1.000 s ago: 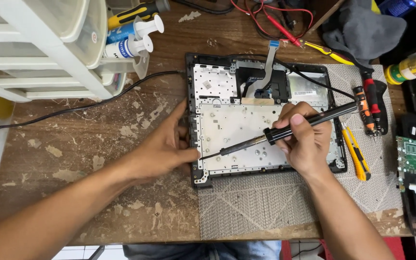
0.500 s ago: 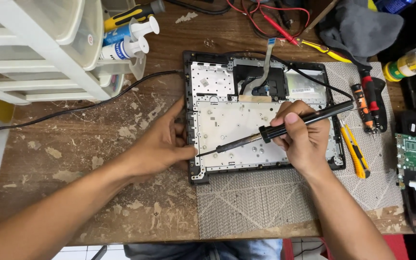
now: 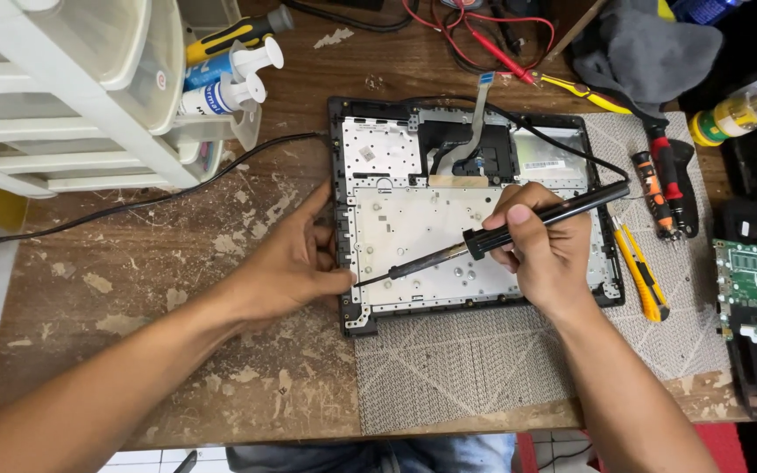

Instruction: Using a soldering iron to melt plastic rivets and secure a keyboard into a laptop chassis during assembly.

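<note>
The right hand (image 3: 547,254) is grasping the soldering iron (image 3: 492,236), its tip having crept leftward toward the left hand (image 3: 295,263), which is still pressing, fingers spread, on the laptop shell's (image 3: 475,236) edge.

Scuffed wooden workbench (image 3: 133,263), white-tiled floor (image 3: 133,460)

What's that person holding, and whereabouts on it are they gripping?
The right hand holds a soldering iron by its black handle, pen-style. The left hand holds nothing, pressing on the laptop case's left edge.
</note>
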